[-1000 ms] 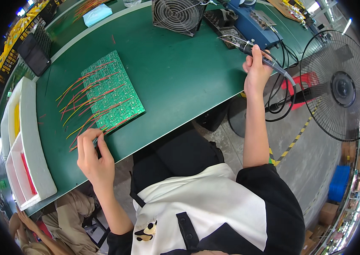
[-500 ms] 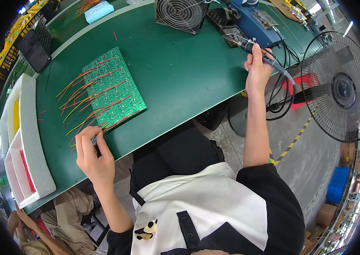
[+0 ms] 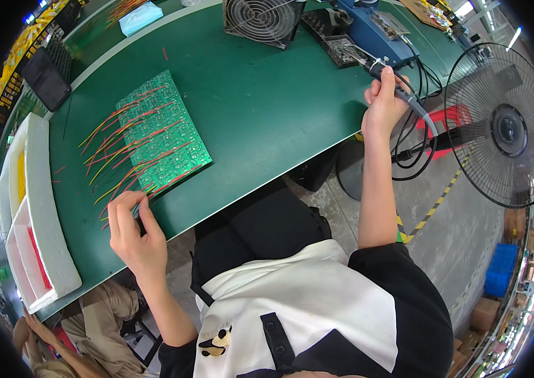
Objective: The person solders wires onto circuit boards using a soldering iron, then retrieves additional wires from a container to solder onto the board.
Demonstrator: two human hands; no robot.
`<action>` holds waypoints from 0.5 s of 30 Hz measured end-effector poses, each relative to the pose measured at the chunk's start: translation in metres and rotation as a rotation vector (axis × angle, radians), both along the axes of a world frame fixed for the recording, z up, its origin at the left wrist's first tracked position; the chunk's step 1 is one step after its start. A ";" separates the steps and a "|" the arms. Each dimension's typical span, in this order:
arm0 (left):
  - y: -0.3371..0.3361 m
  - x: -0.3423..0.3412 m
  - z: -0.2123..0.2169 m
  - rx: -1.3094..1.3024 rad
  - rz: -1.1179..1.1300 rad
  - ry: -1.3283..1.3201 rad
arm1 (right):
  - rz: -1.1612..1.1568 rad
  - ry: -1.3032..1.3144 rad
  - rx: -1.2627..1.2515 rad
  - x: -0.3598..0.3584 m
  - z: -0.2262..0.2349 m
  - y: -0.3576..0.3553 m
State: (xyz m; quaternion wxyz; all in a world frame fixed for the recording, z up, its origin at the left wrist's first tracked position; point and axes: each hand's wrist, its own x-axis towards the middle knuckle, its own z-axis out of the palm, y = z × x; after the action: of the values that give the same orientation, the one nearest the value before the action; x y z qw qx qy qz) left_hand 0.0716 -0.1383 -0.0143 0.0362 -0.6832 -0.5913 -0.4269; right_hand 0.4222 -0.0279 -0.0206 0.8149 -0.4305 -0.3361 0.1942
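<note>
A green circuit board (image 3: 165,130) lies on the green table mat (image 3: 267,107), with several red and yellow wires (image 3: 115,157) trailing off its left edge. My left hand (image 3: 133,232) rests at the board's near corner, fingertips pinching wire ends there. My right hand (image 3: 383,104) is raised at the mat's right edge, shut around a soldering iron handle (image 3: 399,93) whose cable drops off the table. The iron's tip points toward the blue soldering station (image 3: 374,28).
A small grey fan (image 3: 260,19) stands at the back of the table. White foam trays (image 3: 30,208) with wires sit at the left. A black pedestal fan (image 3: 503,126) stands on the floor to the right. Another person sits at lower left (image 3: 90,321).
My left hand has shifted slightly toward the board's near corner, onto the wire ends. My right hand stays near the soldering station with the iron.
</note>
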 end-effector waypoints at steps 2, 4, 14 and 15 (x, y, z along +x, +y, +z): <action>-0.001 0.001 0.000 0.001 -0.004 -0.009 | -0.019 0.014 0.015 0.000 -0.002 -0.001; -0.001 0.001 0.001 -0.015 0.007 0.000 | -0.040 0.029 0.031 0.000 -0.001 -0.003; 0.000 0.001 -0.001 -0.006 -0.022 -0.009 | -0.098 0.047 0.029 0.000 -0.001 -0.006; 0.001 0.001 -0.001 -0.002 -0.025 -0.008 | -0.109 0.036 0.041 0.000 -0.002 -0.006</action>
State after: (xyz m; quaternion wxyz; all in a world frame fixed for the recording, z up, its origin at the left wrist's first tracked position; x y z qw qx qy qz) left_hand 0.0723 -0.1374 -0.0155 0.0277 -0.6887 -0.5833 -0.4297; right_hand 0.4225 -0.0344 -0.0222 0.8387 -0.4277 -0.3016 0.1503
